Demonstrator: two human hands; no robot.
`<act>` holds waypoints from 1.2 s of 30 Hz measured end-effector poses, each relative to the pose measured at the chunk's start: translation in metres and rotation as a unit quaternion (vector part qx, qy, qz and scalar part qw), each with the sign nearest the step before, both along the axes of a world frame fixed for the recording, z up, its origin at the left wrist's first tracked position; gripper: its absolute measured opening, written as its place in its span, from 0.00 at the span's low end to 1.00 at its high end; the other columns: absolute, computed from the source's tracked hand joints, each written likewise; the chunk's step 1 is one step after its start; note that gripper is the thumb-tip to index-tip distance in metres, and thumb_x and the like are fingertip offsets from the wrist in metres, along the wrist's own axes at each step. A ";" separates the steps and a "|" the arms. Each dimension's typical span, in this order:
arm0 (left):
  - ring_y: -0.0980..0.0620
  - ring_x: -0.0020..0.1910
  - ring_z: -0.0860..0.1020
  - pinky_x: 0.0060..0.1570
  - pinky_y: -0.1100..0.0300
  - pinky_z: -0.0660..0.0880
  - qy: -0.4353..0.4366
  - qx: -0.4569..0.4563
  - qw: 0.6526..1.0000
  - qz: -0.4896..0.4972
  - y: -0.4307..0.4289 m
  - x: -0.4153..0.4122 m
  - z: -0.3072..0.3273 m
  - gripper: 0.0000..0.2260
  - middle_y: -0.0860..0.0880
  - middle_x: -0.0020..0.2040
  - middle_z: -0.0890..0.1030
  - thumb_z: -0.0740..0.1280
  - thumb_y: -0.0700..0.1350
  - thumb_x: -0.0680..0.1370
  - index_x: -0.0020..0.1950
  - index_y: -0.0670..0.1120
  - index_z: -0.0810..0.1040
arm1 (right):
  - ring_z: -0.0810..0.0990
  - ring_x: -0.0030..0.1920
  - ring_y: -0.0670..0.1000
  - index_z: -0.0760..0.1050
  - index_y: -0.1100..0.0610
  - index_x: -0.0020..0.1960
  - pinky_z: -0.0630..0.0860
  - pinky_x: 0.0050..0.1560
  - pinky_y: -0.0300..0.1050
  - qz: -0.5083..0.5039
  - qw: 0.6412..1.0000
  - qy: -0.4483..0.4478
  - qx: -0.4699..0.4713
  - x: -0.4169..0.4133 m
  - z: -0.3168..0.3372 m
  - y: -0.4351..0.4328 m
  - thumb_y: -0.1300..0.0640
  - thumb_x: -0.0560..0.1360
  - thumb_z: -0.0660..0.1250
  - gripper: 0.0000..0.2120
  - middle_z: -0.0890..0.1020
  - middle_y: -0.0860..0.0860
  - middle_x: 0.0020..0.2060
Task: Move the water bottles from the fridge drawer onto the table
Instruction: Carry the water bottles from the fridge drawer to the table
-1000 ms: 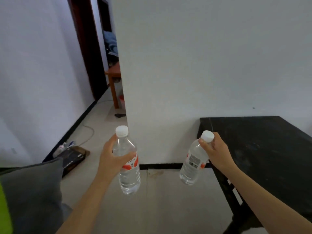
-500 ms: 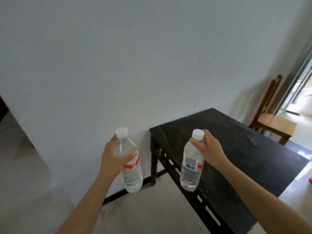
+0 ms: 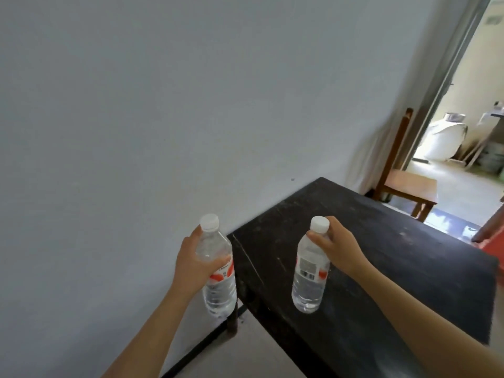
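Head view: right hand point(image 3: 339, 249) fingers point(image 3: 317, 237) pinch the neck of a clear plastic white-capped water bottle point(image 3: 309, 285) above the black wooden table point(image 3: 409, 268); left hand point(image 3: 191, 264) grips a second such bottle point(image 3: 219, 289) just left of it. Transfer stage, by appearance; next, set both down upright.

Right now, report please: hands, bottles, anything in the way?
Left hand grips left bottle, just off the black table. Right hand pinches right bottle at the neck, over the table; contact unclear. Nothing seen in the way.
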State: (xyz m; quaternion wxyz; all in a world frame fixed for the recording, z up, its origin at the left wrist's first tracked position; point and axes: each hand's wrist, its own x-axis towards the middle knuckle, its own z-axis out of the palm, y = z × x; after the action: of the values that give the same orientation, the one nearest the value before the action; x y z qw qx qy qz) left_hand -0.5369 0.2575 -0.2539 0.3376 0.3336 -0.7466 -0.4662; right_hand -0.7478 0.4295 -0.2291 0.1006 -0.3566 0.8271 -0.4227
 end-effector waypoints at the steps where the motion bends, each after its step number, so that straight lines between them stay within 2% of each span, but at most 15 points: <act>1: 0.57 0.43 0.78 0.49 0.57 0.74 0.000 -0.009 1.000 -0.010 -0.012 -0.009 -0.007 0.18 0.55 0.42 0.78 0.76 0.40 0.66 0.44 0.57 0.72 | 0.75 0.49 0.47 0.67 0.55 0.55 0.73 0.46 0.39 -0.006 1.000 0.006 0.006 -0.005 -0.004 -0.008 0.54 0.74 0.67 0.14 0.74 0.48 0.48; 5: 0.62 0.35 0.77 0.39 0.67 0.72 -0.009 -0.031 0.999 -0.034 -0.061 -0.051 -0.029 0.18 0.58 0.36 0.77 0.77 0.40 0.66 0.40 0.58 0.71 | 0.75 0.50 0.47 0.67 0.56 0.58 0.72 0.47 0.38 -0.047 0.999 -0.018 0.018 -0.028 -0.012 -0.046 0.55 0.74 0.67 0.16 0.75 0.48 0.49; 8: 0.60 0.35 0.80 0.38 0.63 0.76 -0.019 -0.028 0.999 -0.039 -0.092 -0.079 -0.044 0.12 0.55 0.35 0.80 0.76 0.46 0.65 0.44 0.53 0.76 | 0.76 0.52 0.48 0.67 0.55 0.58 0.71 0.43 0.33 -0.069 0.997 -0.040 -0.002 -0.040 -0.015 -0.062 0.57 0.74 0.66 0.15 0.75 0.46 0.48; 12: 0.59 0.35 0.81 0.35 0.70 0.74 0.004 -0.031 0.999 -0.024 -0.117 -0.110 -0.066 0.11 0.54 0.35 0.81 0.75 0.43 0.67 0.44 0.51 0.76 | 0.76 0.53 0.50 0.66 0.52 0.56 0.74 0.51 0.41 -0.100 0.993 -0.054 -0.008 -0.055 -0.026 -0.074 0.58 0.74 0.66 0.14 0.75 0.49 0.51; 14: 0.58 0.33 0.80 0.33 0.68 0.74 0.010 -0.032 0.999 -0.008 -0.123 -0.122 -0.072 0.10 0.54 0.33 0.80 0.75 0.46 0.68 0.43 0.50 0.76 | 0.76 0.54 0.51 0.66 0.52 0.57 0.74 0.53 0.43 -0.107 0.993 -0.052 0.017 -0.065 -0.033 -0.079 0.57 0.74 0.67 0.14 0.75 0.51 0.53; 16: 0.56 0.30 0.78 0.30 0.61 0.75 0.008 -0.052 0.999 0.005 -0.130 -0.135 -0.080 0.12 0.51 0.31 0.78 0.72 0.53 0.67 0.43 0.49 0.74 | 0.77 0.53 0.52 0.67 0.53 0.57 0.76 0.54 0.46 -0.122 0.990 -0.055 0.054 -0.079 -0.041 -0.083 0.55 0.74 0.67 0.14 0.76 0.53 0.54; 18: 0.54 0.29 0.78 0.30 0.58 0.76 0.010 -0.055 0.998 0.018 -0.135 -0.145 -0.085 0.15 0.49 0.30 0.77 0.69 0.57 0.65 0.42 0.48 0.75 | 0.77 0.53 0.52 0.67 0.54 0.57 0.77 0.53 0.47 -0.130 0.986 -0.064 0.088 -0.091 -0.047 -0.084 0.52 0.73 0.67 0.15 0.77 0.53 0.54; 21: 0.54 0.31 0.79 0.31 0.58 0.76 0.009 -0.061 0.998 0.012 -0.142 -0.155 -0.091 0.17 0.50 0.32 0.78 0.69 0.60 0.65 0.43 0.49 0.75 | 0.78 0.53 0.53 0.68 0.55 0.58 0.77 0.52 0.47 -0.118 0.983 -0.074 0.123 -0.108 -0.053 -0.092 0.51 0.73 0.67 0.16 0.78 0.54 0.54; 24: 0.52 0.36 0.79 0.36 0.58 0.77 -0.028 -0.057 0.998 0.003 -0.153 -0.165 -0.111 0.27 0.48 0.36 0.78 0.68 0.67 0.66 0.50 0.46 0.76 | 0.77 0.53 0.52 0.67 0.54 0.60 0.77 0.52 0.47 -0.092 0.985 -0.062 0.128 -0.121 -0.053 -0.113 0.50 0.73 0.67 0.19 0.77 0.53 0.55; 26: 0.51 0.38 0.79 0.39 0.54 0.78 -0.048 -0.046 0.998 0.016 -0.157 -0.171 -0.121 0.27 0.45 0.38 0.78 0.69 0.65 0.66 0.53 0.46 0.75 | 0.76 0.54 0.52 0.67 0.54 0.61 0.76 0.54 0.48 -0.073 0.988 -0.053 0.127 -0.129 -0.054 -0.131 0.50 0.73 0.67 0.19 0.76 0.54 0.55; 29: 0.53 0.37 0.79 0.38 0.56 0.78 -0.053 -0.035 0.998 0.031 -0.159 -0.174 -0.121 0.18 0.47 0.36 0.78 0.73 0.54 0.65 0.49 0.46 0.76 | 0.76 0.53 0.53 0.68 0.55 0.60 0.76 0.53 0.48 -0.026 0.991 -0.032 0.128 -0.140 -0.053 -0.164 0.48 0.73 0.67 0.19 0.77 0.55 0.54; 31: 0.52 0.38 0.79 0.39 0.57 0.77 -0.072 -0.033 0.995 0.054 -0.164 -0.177 -0.123 0.19 0.48 0.37 0.78 0.70 0.58 0.66 0.50 0.48 0.75 | 0.77 0.54 0.54 0.68 0.56 0.61 0.75 0.52 0.48 0.015 0.990 -0.023 0.142 -0.149 -0.052 -0.192 0.48 0.73 0.67 0.20 0.77 0.55 0.55; 33: 0.52 0.40 0.78 0.40 0.57 0.77 -0.088 -0.028 0.993 0.072 -0.166 -0.178 -0.124 0.21 0.47 0.38 0.77 0.69 0.60 0.66 0.51 0.49 0.74 | 0.76 0.56 0.56 0.67 0.56 0.63 0.76 0.55 0.51 0.041 0.988 -0.030 0.143 -0.155 -0.050 -0.217 0.48 0.74 0.66 0.22 0.76 0.56 0.57; 36: 0.54 0.46 0.76 0.46 0.58 0.75 -0.082 -0.017 0.991 0.105 -0.166 -0.181 -0.126 0.21 0.50 0.45 0.76 0.72 0.57 0.66 0.55 0.52 0.74 | 0.75 0.58 0.57 0.67 0.56 0.64 0.74 0.59 0.53 0.061 0.987 -0.038 0.142 -0.164 -0.054 -0.247 0.48 0.74 0.66 0.22 0.75 0.56 0.59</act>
State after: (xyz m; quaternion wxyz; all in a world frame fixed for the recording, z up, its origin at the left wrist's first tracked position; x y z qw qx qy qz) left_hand -0.7177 0.0916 -0.3795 0.3276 0.4416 -0.7405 -0.3864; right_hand -0.9114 0.1822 -0.2829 0.2069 -0.3720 0.8510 -0.3074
